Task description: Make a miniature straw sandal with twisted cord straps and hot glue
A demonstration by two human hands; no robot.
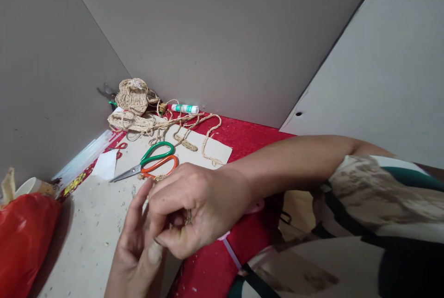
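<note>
My right hand [194, 205] crosses over my left at the front of the table, thumb and fingers pinched together. A short bit of braided straw cord [188, 217] shows inside its curled fingers. Just beneath, my left hand [133, 247] is partly closed, its thumb close to the right thumb; whatever it grips is hidden by the right hand. Behind the knuckles a scrap of straw braid [160, 178] peeks out. Scissors with one green and one orange handle [157, 159] lie beyond both hands. Farther back rest a straw bundle [132, 122] and a woven straw piece [132, 96].
A red bag [26, 238] and a white cup [34, 187] stand at left. Small red-handled scissors [120, 150], a white-and-green tube [185, 108] and dark pliers-like cutters [107, 92] lie near the grey wall panels [208, 34]. Red cloth [249, 133] covers the table's right side.
</note>
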